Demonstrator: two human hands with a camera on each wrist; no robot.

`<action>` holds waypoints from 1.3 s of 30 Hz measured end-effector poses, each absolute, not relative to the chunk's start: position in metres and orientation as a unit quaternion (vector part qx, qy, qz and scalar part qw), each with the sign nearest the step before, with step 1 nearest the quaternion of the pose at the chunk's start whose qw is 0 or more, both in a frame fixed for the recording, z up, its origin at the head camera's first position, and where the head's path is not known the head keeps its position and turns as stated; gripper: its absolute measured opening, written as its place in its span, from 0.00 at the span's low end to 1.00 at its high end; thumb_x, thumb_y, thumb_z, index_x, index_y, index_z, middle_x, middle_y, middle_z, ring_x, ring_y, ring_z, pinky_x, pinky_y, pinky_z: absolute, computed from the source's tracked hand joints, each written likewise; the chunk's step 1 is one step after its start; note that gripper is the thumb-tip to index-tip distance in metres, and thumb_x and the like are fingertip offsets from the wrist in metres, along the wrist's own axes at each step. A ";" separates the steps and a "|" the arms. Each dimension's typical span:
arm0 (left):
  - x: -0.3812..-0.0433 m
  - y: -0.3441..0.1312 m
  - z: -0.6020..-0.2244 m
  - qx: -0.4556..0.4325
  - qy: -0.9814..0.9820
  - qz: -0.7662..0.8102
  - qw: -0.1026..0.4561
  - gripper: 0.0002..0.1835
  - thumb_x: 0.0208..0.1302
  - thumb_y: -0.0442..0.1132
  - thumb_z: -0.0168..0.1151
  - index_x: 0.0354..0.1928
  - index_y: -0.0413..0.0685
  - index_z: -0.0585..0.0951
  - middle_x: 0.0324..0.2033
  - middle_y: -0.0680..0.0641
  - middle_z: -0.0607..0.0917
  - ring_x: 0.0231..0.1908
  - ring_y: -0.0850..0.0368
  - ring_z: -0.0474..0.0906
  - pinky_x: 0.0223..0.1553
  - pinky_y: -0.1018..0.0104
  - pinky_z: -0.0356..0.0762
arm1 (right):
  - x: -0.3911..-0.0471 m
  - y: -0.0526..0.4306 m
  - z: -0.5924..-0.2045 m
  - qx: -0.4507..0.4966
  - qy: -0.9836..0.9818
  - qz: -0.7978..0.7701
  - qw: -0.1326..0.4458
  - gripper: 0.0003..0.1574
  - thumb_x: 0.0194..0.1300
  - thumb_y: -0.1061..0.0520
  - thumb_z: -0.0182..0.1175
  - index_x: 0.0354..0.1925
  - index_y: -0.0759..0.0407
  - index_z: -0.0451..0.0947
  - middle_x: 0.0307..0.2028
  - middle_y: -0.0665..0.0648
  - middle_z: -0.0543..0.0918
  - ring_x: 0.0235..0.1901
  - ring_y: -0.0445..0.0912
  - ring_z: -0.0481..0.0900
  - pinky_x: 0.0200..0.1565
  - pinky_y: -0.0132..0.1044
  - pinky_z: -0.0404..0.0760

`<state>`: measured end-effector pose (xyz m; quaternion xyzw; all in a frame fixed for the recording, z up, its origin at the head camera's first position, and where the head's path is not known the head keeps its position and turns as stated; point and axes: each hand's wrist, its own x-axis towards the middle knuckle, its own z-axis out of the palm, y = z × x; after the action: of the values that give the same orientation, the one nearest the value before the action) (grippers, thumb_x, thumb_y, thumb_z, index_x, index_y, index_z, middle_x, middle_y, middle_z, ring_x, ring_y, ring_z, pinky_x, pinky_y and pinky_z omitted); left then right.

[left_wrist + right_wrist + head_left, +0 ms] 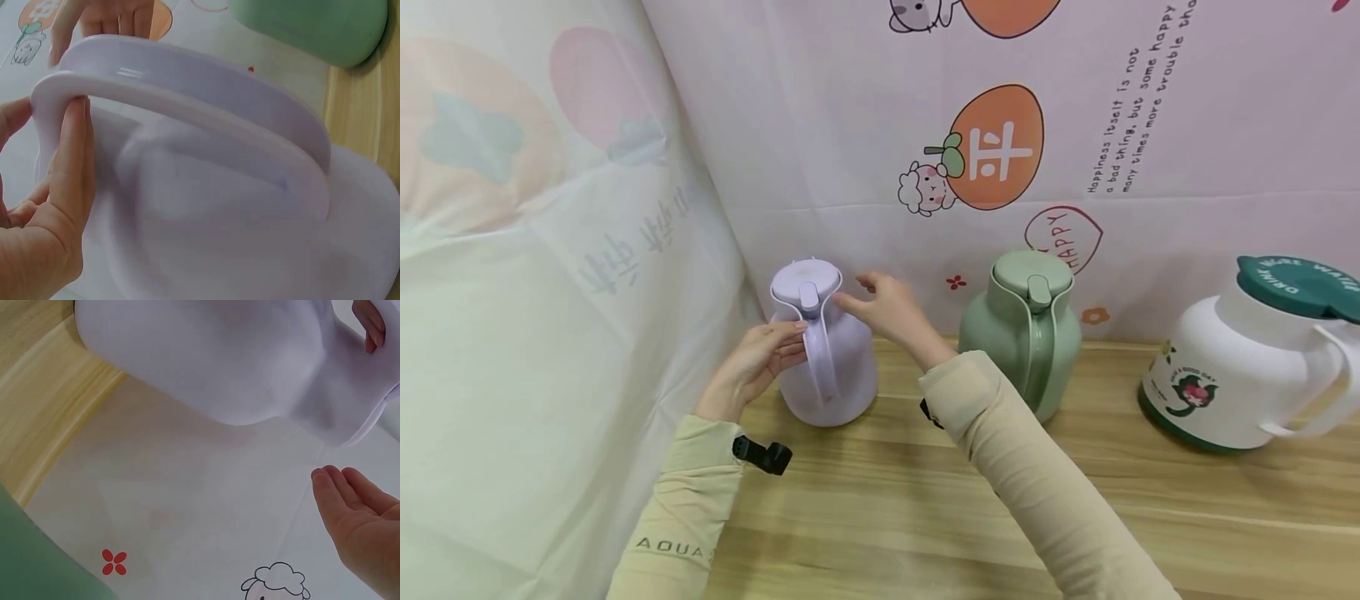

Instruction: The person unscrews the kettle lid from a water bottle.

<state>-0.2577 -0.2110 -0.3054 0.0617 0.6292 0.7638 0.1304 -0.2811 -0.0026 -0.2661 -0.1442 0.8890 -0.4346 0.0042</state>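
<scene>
A lilac thermos jug (852,367) stands upright on the wooden table at the left, its lid (806,280) on top. My left hand (765,354) pinches the upper part of its handle (206,103), with fingers on the inner side and the thumb on the outer side. On the right of the jug's neck, my right hand (891,310) hovers with its fingers loosely bent and holding nothing. A gap shows between those fingertips (322,481) and the jug in the right wrist view.
A green thermos jug (985,325) stands to the right of the lilac one. Farther right is a white jug (1225,367) with a dark green lid. Printed sheets (850,150) hang behind and at the left of the wooden table (850,517).
</scene>
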 end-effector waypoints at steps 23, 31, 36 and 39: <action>-0.254 -0.188 -0.309 0.069 0.642 0.755 0.111 0.14 0.69 0.31 0.48 0.27 0.52 0.79 0.30 0.56 0.79 0.31 0.66 0.80 0.39 0.75 0.82 | -0.279 -0.016 -0.271 -0.198 0.883 -0.426 -0.016 0.52 0.59 0.42 0.66 0.70 0.64 0.56 0.68 0.64 0.66 0.69 0.55 0.63 0.70 0.49 0.63; -0.252 -0.179 -0.307 0.089 0.666 0.728 0.138 0.11 0.69 0.33 0.48 0.48 0.34 0.72 0.33 0.56 0.79 0.31 0.67 0.79 0.40 0.77 0.81 | -0.278 -0.010 -0.270 -0.189 0.891 -0.411 -0.039 0.53 0.56 0.43 0.68 0.69 0.67 0.57 0.64 0.65 0.68 0.64 0.55 0.67 0.66 0.48 0.68; -0.250 -0.175 -0.305 0.095 0.675 0.716 0.151 0.22 0.69 0.34 0.48 0.59 0.24 0.65 0.36 0.55 0.78 0.33 0.67 0.80 0.41 0.76 0.82 | -0.276 -0.007 -0.269 -0.174 0.897 -0.405 -0.042 0.54 0.56 0.44 0.68 0.69 0.67 0.56 0.66 0.66 0.66 0.65 0.55 0.66 0.67 0.49 0.68; -0.249 -0.173 -0.305 0.097 0.683 0.706 0.159 0.25 0.69 0.33 0.49 0.62 0.23 0.62 0.40 0.52 0.77 0.35 0.67 0.80 0.43 0.75 0.82 | -0.275 -0.006 -0.268 -0.170 0.900 -0.400 -0.038 0.54 0.57 0.44 0.67 0.70 0.67 0.56 0.67 0.66 0.64 0.66 0.56 0.65 0.67 0.49 0.67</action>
<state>-0.2493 -0.1726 -0.3046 0.0974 0.6830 0.7062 0.1592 -0.2754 -0.0056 -0.2676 -0.1695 0.8997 -0.4005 -0.0382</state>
